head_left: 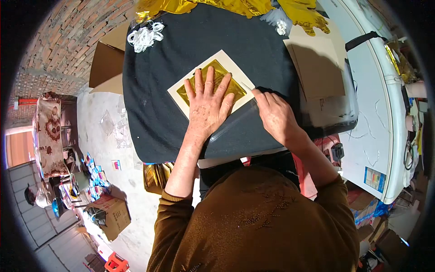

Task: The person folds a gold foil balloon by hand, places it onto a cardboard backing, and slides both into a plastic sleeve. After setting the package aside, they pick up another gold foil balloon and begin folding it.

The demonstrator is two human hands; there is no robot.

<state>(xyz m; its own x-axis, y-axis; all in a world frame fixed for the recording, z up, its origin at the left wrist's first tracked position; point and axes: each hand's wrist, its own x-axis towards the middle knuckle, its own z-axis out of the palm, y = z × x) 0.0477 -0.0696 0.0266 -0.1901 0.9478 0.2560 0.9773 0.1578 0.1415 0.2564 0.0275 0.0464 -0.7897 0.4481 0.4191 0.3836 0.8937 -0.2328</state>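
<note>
A gold foil square point(238, 92) lies on a cream-coloured board point(220, 55), turned cornerwise on the black cloth. My left hand point(206, 106) is pressed flat over the foil, fingers spread. At the board's right corner, my right hand point(275, 113) is closed on a thin, pale, pointed tool point(247, 86); its tip reaches over the board's edge, and its grip end is hidden in my fingers. A clear, narrow strip point(231, 122) extends across the cloth between my hands.
Black cloth point(176, 136) covers the work table. White string point(146, 36) sits at its far left, and crumpled gold foil point(199, 5) along its far edge. Brown cardboard sheets point(317, 63) are stacked at right, beside a white appliance point(376, 113). A cardboard box point(108, 63) stands left.
</note>
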